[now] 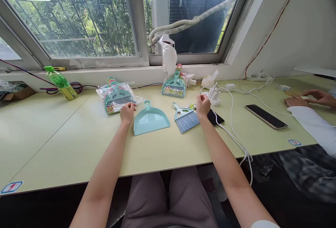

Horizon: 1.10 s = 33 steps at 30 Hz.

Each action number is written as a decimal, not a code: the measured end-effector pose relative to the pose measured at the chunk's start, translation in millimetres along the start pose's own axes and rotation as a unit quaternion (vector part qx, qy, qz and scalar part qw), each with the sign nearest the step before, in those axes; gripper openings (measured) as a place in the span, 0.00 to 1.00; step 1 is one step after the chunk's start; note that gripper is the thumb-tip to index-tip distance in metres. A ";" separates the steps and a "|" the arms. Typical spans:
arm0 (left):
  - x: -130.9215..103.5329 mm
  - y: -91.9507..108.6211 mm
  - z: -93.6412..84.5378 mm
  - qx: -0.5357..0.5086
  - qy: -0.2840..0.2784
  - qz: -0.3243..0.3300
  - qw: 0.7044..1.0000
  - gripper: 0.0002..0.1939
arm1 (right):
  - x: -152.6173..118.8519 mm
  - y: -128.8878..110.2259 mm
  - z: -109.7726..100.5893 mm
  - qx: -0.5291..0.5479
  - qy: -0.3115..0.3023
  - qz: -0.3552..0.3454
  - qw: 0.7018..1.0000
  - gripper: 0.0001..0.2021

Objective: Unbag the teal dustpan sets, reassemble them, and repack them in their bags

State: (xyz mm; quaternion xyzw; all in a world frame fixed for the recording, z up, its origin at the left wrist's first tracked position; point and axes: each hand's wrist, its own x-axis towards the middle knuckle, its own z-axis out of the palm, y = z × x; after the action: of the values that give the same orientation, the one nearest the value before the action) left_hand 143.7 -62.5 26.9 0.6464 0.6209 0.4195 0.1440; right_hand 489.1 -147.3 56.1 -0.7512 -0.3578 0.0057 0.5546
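A light blue dustpan lies flat on the table in front of me. To its right rests a small hand brush with blue-grey bristles. My left hand is closed in a loose fist just left of the dustpan, near plastic-wrapped dustpan-and-brush sets. My right hand is also curled into a fist, beside the bristles. Nothing shows in either hand. A black phone lies partly hidden behind my right wrist. More wrapped dustpan sets lean near the window wall.
A green-capped bottle stands tilted-looking at the left. White cables and chargers run off the table's front edge. Another phone lies rightward, near another person's hands. A tissue pack stands against the window.
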 end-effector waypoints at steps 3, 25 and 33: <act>-2.2 3.6 -2.4 -0.014 0.053 0.006 0.999 0.17 | 5.0 5.6 2.7 0.079 0.031 0.015 0.996 0.11; -13.4 18.9 -11.6 0.047 0.153 0.016 0.987 0.19 | 10.5 3.3 -3.0 0.000 -0.043 -0.012 0.999 0.22; -11.8 16.5 -9.2 0.047 0.135 0.037 0.989 0.19 | -10.0 -6.0 2.7 -0.226 -0.199 -0.159 0.940 0.16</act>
State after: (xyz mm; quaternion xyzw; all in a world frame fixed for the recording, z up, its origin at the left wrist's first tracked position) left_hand 149.8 -79.6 39.8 0.6124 0.6291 0.4786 0.0123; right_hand 477.4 -149.7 56.3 -0.7736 -0.5674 -0.0146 0.2817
